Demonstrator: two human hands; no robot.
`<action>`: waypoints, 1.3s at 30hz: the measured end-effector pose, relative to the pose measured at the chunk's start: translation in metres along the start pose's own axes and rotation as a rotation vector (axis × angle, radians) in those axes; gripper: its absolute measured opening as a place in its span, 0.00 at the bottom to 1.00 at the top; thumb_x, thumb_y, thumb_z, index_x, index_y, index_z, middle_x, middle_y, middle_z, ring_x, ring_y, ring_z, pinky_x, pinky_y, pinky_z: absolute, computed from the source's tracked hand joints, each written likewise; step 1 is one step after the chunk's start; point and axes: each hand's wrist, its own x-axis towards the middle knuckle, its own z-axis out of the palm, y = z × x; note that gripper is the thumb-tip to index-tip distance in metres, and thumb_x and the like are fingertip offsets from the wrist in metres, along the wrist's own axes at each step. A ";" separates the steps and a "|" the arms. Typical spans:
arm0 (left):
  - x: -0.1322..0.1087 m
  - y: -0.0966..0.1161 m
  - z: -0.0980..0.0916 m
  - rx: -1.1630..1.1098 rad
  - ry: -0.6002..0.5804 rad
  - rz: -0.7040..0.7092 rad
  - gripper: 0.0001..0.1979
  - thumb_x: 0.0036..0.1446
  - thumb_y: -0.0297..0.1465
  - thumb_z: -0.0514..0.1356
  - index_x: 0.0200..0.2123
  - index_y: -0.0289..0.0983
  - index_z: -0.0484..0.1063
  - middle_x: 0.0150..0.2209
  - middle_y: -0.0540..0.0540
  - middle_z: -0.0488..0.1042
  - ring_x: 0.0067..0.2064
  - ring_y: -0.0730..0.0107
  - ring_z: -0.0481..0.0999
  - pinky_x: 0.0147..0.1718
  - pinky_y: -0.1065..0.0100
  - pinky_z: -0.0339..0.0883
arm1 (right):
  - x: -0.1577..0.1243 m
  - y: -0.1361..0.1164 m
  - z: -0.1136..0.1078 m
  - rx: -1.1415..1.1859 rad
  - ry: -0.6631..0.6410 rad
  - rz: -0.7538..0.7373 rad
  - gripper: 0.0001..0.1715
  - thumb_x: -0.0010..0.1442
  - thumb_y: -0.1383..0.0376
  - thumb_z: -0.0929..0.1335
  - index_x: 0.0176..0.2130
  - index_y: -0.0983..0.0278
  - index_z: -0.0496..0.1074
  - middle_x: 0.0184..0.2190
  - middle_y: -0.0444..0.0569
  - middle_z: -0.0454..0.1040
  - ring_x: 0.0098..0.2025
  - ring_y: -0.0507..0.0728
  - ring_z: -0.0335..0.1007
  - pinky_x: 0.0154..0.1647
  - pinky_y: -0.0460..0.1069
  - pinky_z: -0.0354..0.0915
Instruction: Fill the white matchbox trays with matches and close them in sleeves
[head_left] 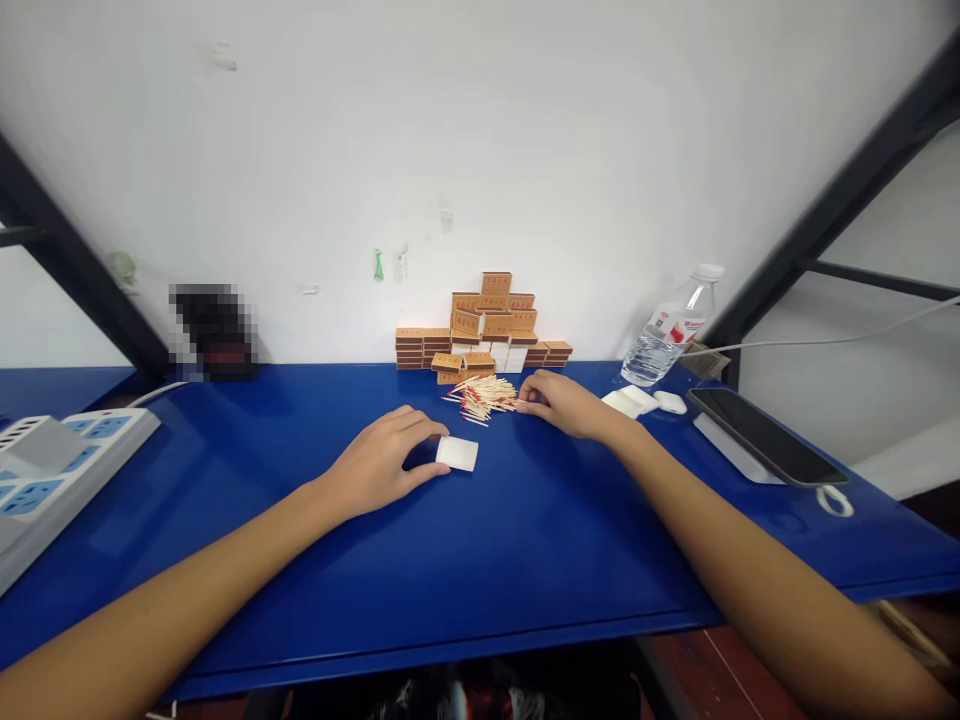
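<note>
My left hand (386, 458) grips the left end of a small white piece, which looks like a matchbox tray (457, 453), between thumb and forefinger on the blue table. Just beyond it lies a loose pile of red-tipped matches (484, 396). At the pile's right edge is my right hand (553, 400), its fingers closed in a pinch on matches; the fingertips partly hide how many. Behind the pile, a stack of orange-brown matchboxes (495, 325) stands against the wall, with a few boxes lying lower in front.
At the right stand a tilted water bottle (667, 330), some white paper pieces (630, 401), a white earphone case (670, 402) and a phone on a stand (765, 435). A power strip (82, 470) lies at the left. The wall (337, 150) closes off the table's (450, 570) back.
</note>
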 end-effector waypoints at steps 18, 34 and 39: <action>0.000 -0.003 0.003 0.041 -0.041 -0.030 0.16 0.65 0.44 0.63 0.48 0.41 0.78 0.46 0.43 0.78 0.48 0.57 0.76 0.50 0.55 0.72 | -0.007 -0.009 -0.012 -0.204 -0.055 0.088 0.15 0.74 0.61 0.61 0.42 0.67 0.72 0.42 0.59 0.74 0.42 0.61 0.71 0.43 0.51 0.61; 0.000 0.002 0.006 0.062 -0.006 0.004 0.16 0.64 0.43 0.64 0.47 0.38 0.78 0.44 0.42 0.79 0.46 0.57 0.76 0.49 0.56 0.71 | -0.026 -0.112 0.006 -0.031 -0.134 -0.236 0.08 0.75 0.63 0.63 0.43 0.63 0.69 0.43 0.54 0.74 0.42 0.58 0.71 0.42 0.51 0.63; 0.000 0.003 0.006 0.075 -0.002 0.015 0.16 0.65 0.44 0.64 0.45 0.37 0.79 0.43 0.42 0.79 0.45 0.58 0.76 0.48 0.57 0.71 | -0.028 -0.108 0.000 0.014 -0.129 -0.251 0.06 0.73 0.64 0.66 0.48 0.62 0.69 0.47 0.53 0.74 0.45 0.58 0.71 0.42 0.50 0.63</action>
